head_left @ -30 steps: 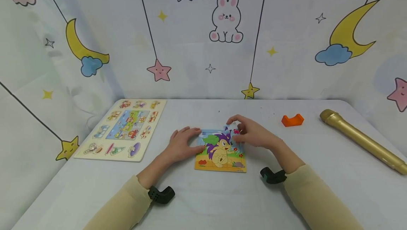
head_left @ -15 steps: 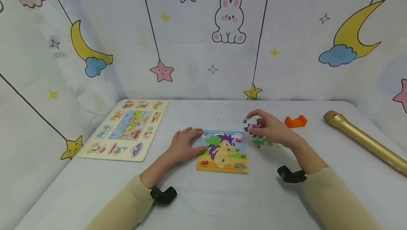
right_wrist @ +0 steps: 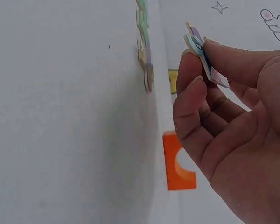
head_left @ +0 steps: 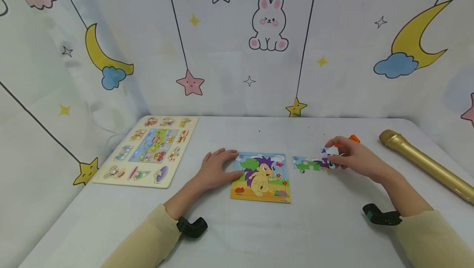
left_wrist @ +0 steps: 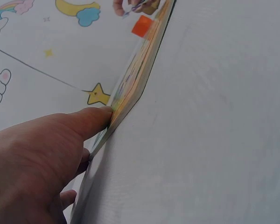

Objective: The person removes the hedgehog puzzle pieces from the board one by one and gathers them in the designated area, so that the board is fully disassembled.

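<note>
A square hedgehog puzzle board (head_left: pixel 261 177) lies flat in the middle of the table. My left hand (head_left: pixel 217 169) rests at its left side, fingers stretched toward the top left corner and thumb on the left edge. In the left wrist view the thumb (left_wrist: pixel 91 121) touches the board's rim. Between thumb and fingertips, my right hand (head_left: pixel 357 159) pinches a puzzle piece (right_wrist: pixel 200 49) with a white, purple and pink print. Left of that hand, a row of joined puzzle pieces (head_left: pixel 306 164) in green and purple lies on the table. The held piece is apart from them in the right wrist view.
Behind the right hand stands an orange block (right_wrist: pixel 175 172) with a curved notch, partly hidden in the head view. A gold microphone (head_left: pixel 426 167) lies at the right. A cream peg-style picture board (head_left: pixel 111 178) lies back left. A patterned curtain (head_left: pixel 222 54) closes the rear.
My right hand has moved rightward from the hedgehog board, carrying the puzzle piece past the row of pieces to its right end. The left hand has stayed on the board.
</note>
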Demonstrator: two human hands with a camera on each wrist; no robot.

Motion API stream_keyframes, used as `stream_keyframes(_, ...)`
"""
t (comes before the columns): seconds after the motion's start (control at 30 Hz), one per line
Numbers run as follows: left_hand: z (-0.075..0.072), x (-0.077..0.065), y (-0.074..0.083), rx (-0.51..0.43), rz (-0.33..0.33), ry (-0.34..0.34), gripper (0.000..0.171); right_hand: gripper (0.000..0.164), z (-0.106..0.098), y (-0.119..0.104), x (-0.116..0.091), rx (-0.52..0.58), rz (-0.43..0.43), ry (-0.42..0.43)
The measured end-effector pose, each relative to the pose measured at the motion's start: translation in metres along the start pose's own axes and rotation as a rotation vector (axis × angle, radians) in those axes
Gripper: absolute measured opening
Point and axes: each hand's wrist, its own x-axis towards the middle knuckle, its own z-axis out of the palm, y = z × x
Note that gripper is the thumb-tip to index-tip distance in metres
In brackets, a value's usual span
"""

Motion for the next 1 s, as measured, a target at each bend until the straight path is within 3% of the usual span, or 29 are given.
stream_keyframes(0.4, -0.001, 0.001, 0.002, -0.001, 0.002, -0.015, 0.064, 0.041, -0.014, 0.037, -0.013, -0.046, 0.051, -0.03)
stream_keyframes(0.67, -0.002, 0.002, -0.001, -0.002, 0.003, -0.013, 0.065, 0.039, -0.01, 0.039, -0.01, -0.096, 0.002, 0.001)
stream_keyframes(1.0, -0.001, 0.001, -0.002, -0.013, 0.002, -0.007, 0.064, 0.04, -0.005, 0.036, -0.009, -0.161, 0.008, 0.026)
